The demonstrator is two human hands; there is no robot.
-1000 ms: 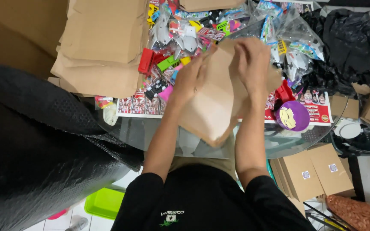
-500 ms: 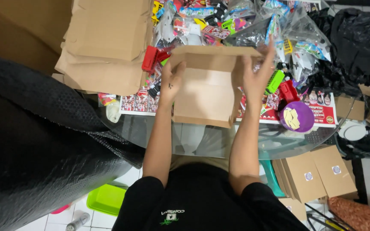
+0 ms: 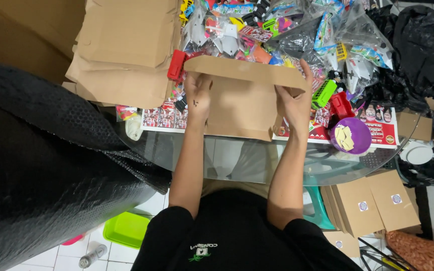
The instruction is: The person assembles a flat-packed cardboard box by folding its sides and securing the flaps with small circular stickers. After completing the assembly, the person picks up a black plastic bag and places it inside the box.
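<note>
Centre frame, the cardboard box (image 3: 242,108) sits half-formed on the glass table (image 3: 257,165); left hand (image 3: 198,98) and right hand (image 3: 295,100) clamp its sides, fingers spread; top flap raised, unsealed; nothing packed yet.

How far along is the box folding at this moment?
Done: the cardboard box is opened out on the glass table, its far flap raised. In hand: the left hand and right hand press its two sides. Left: nothing is packed yet; the bagged toys lie beyond it, and flat cardboard waits at the left.
</note>
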